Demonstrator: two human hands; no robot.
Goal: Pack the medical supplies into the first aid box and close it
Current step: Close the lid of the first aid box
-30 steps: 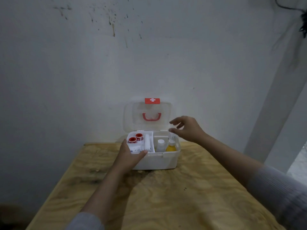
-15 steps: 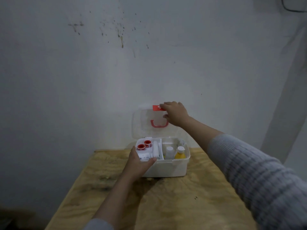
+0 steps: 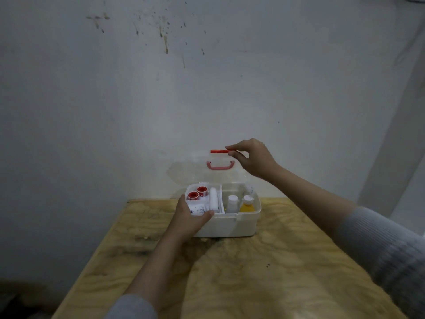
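Note:
A white first aid box point(image 3: 239, 224) stands at the far edge of the wooden table point(image 3: 253, 272). Its clear lid point(image 3: 195, 173) with a red handle point(image 3: 220, 165) is raised and tilted forward. My right hand point(image 3: 255, 157) pinches the red latch point(image 3: 218, 151) at the lid's top edge. My left hand point(image 3: 190, 218) grips the box's front left corner, thumb on the rim. Inside the box lie two red-and-white tape rolls point(image 3: 197, 193), a white roll point(image 3: 213, 200), a white bottle point(image 3: 232, 203) and a yellow bottle point(image 3: 247, 204).
A stained white wall point(image 3: 207, 88) rises directly behind the box. The table's left edge point(image 3: 92, 256) runs diagonally with dark floor beyond it. A pale pillar point(image 3: 395, 146) stands at the right.
My right hand rose from beside the box to the lid's top edge, took the red latch and is tipping the lid forward. My left hand stayed on the box.

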